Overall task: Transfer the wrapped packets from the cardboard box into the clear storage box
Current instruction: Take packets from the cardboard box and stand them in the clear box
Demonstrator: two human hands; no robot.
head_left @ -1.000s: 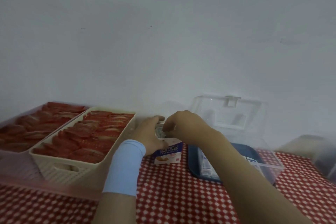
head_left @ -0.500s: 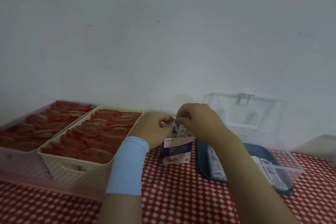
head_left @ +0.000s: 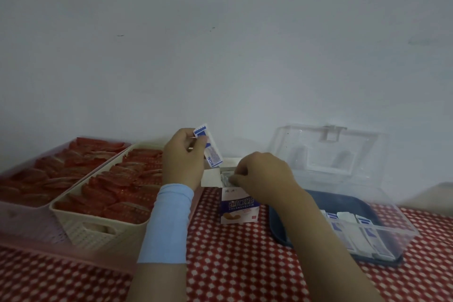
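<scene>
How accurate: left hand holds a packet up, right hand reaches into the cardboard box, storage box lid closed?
Head view: the storage box lid stands open, not closed. The left hand holds a packet up, the right hand reaches into the cardboard box.

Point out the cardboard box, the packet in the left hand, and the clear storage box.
cardboard box (head_left: 239, 208): head view, printed front face.
packet (head_left: 213, 154): head view, lower printed half.
clear storage box (head_left: 382, 227): head view, front rim.

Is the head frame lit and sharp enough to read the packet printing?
Head view: dim, flat, bluish light; the packet in the left hand shows blue marks but illegible text; cardboard box lettering is soft; clear storage box lid shows faint glints.
</scene>
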